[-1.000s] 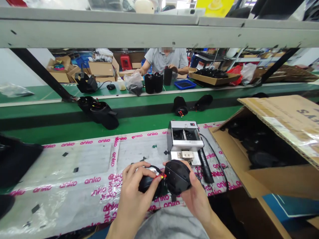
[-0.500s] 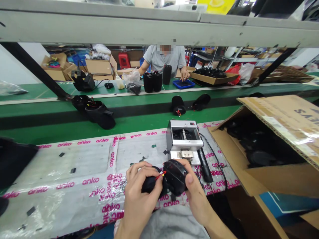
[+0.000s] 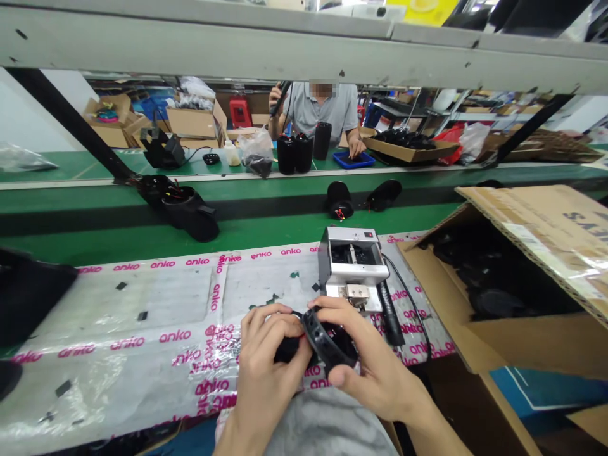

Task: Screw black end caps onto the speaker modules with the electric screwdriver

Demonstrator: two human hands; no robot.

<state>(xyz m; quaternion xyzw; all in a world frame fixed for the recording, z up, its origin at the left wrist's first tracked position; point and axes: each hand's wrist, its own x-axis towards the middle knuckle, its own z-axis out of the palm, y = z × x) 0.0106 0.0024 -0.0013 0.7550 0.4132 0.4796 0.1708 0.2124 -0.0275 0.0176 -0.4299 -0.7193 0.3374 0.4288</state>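
My left hand (image 3: 270, 348) is closed around a black rounded part (image 3: 286, 350), most of which its fingers hide. A black plastic piece with a glossy curved rim (image 3: 323, 339) is held in my right hand (image 3: 368, 354), fingers over its top and thumb at its lower edge. The two parts meet between my hands, low over the wrapped table. Just beyond them stands a silver machine (image 3: 356, 272) with a black ribbed handle (image 3: 390, 313).
An open carton (image 3: 527, 342) of black parts stands at the right. Black cylindrical housings (image 3: 190, 212) lie on the green surface (image 3: 266, 221) ahead. Across the bench sits a person (image 3: 323, 111) by a blue tray (image 3: 354, 159). A grey beam (image 3: 285, 47) crosses overhead.
My right hand has turned the black piece so that its rim faces me, and its fingers have moved over the top. The person opposite has raised a dark tool.
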